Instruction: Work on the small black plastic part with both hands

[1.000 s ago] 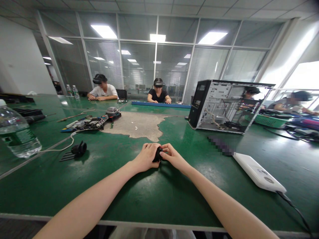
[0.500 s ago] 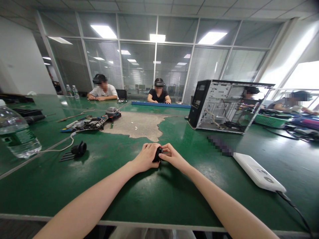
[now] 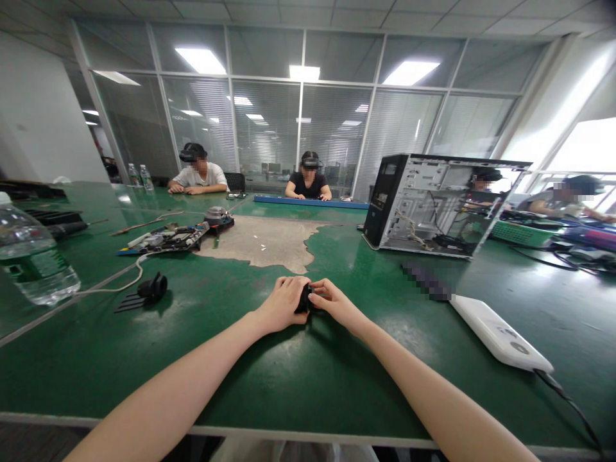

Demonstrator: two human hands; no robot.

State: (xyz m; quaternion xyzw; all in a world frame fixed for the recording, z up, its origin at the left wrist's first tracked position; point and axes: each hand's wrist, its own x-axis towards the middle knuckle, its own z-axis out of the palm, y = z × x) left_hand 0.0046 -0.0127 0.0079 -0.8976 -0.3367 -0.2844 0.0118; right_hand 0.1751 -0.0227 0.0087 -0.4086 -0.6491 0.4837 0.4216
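My left hand [image 3: 283, 303] is wrapped over a small black object [image 3: 303, 300] on the green table [image 3: 269, 398], just in front of a bare, worn patch [image 3: 269, 240]. Against the object's right side, my right hand [image 3: 335, 301] pinches it with thumb and fingertips. Most of the object is covered by my fingers, so its shape cannot be made out. Off to the left lies a black part with prongs [image 3: 150, 290], and behind that is a circuit board [image 3: 168, 239].
An open computer case [image 3: 385, 202] stands back right, with a green basket [image 3: 524, 232] and cables beyond. A white device [image 3: 500, 330] with a cord lies right. A water bottle [image 3: 36, 256] is at left. Several people sit around the table.
My right hand's fingertips have shifted very slightly at the black object. My left hand keeps the same hold.
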